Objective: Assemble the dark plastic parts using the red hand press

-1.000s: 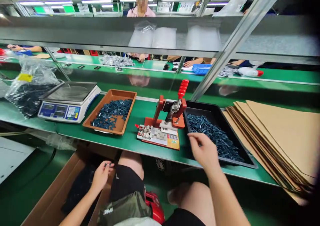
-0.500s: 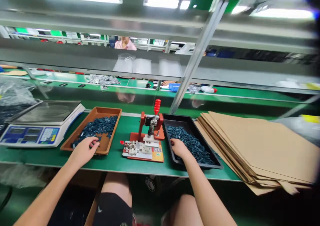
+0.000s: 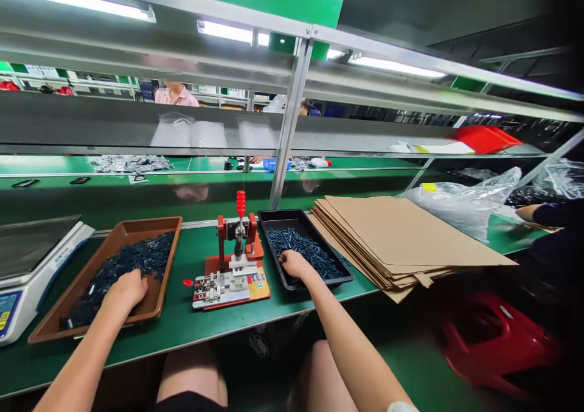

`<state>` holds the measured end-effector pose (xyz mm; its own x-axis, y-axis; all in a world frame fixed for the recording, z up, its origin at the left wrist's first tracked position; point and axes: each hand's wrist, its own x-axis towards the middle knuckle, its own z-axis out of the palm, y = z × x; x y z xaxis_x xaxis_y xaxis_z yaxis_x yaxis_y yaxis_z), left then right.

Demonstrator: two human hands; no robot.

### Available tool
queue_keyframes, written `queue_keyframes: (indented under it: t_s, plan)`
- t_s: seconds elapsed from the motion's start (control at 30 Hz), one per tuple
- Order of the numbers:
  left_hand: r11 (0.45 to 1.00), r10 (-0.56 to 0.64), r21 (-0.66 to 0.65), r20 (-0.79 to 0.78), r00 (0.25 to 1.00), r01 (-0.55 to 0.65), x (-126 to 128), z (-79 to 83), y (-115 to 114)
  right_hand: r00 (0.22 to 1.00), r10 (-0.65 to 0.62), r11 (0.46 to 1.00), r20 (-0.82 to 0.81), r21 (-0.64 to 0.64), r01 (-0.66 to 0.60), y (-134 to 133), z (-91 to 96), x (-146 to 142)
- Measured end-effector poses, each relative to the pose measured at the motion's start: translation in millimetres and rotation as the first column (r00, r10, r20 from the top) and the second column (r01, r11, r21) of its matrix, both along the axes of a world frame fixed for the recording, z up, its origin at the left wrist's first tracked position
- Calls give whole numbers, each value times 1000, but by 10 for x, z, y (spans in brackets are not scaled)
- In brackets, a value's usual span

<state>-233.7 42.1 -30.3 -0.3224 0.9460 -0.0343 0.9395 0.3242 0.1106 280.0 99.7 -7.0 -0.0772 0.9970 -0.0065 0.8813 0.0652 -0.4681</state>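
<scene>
Tabletop (image 3: 182, 333), green and long, runs across the view, with a stack of cardboard sheets (image 3: 401, 235) on its right and a weighing scale (image 3: 31, 272) cut off at its left. Between them sit a brown tray (image 3: 137, 224), a red-handled toggle press (image 3: 238, 241) and a black tray (image 3: 278, 214). Both trays hold small dark blue parts (image 3: 137, 257). The left grip (image 3: 125, 293) lies curled on the parts in the brown tray, and the right grip (image 3: 294, 265) dips into those in the black tray. From here, I can't tell whether either grip holds anything.
</scene>
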Motion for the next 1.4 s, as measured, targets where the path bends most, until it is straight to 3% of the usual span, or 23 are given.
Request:
queue_keyframes:
  t_s: [0.13, 0.23, 0.33, 0.43, 0.5, 0.57, 0.63, 0.7, 0.8, 0.87, 0.97, 1.13, 1.3, 1.4]
  plan:
    - [999, 44, 26, 27, 999, -44, -64, -40, -7, 996, -72, 990, -49, 120, 77, -144, 162, 53]
    - [993, 51, 101, 23, 998, -53, -92, -43, -11, 957, 34, 950, -288, 306, 59, -393, 256, -46]
    - [971, 33, 238, 7, 999, -33, -51, 62, -17, 783, 220, 936, -582, 352, -1, -647, 229, -297]
    - [915, 11, 403, 30, 999, -22, 40, 257, -61, 517, 205, 972, -831, 233, -11, -814, 85, -594]
    - [846, -4, 531, 99, 995, -50, 128, 408, -137, 373, 170, 983, -912, 184, 2, -883, -43, -760]
    - [740, -40, 660, 238, 971, -131, 265, 551, -257, 314, 164, 983, -935, 181, 25, -932, -176, -879]
    - [635, -149, 745, 379, 913, -206, 481, 667, -406, 353, 190, 973, -916, 223, 56, -968, -300, -949]
    - [614, -290, 763, 458, 840, -204, 781, 732, -552, 466, 228, 952, -855, 297, 79, -989, -401, -976]
    - [751, -434, 660, 513, 741, -17, 1300, 707, -679, 612, 253, 916, -749, 390, 98, -988, -499, -964]
    - [822, -469, 553, 523, 712, 135, 1599, 619, -662, 638, 262, 900, -724, 422, 110, -969, -540, -947]
    - [835, -504, 460, 416, 757, 303, 1897, 461, -493, 609, 260, 901, -749, 415, 127, -931, -594, -940]
    - [784, -566, 407, 160, 809, 468, 2154, 304, -160, 447, 200, 957, -872, 271, 100, -906, -635, -961]
    - [832, -509, 297, 77, 857, 468, 2316, 250, -125, 586, 260, 903, -767, 409, 135, -932, -552, -921]
    - [865, -465, 237, 47, 884, 442, 2374, 273, -139, 576, 228, 920, -785, 368, 138, -933, -552, -931]
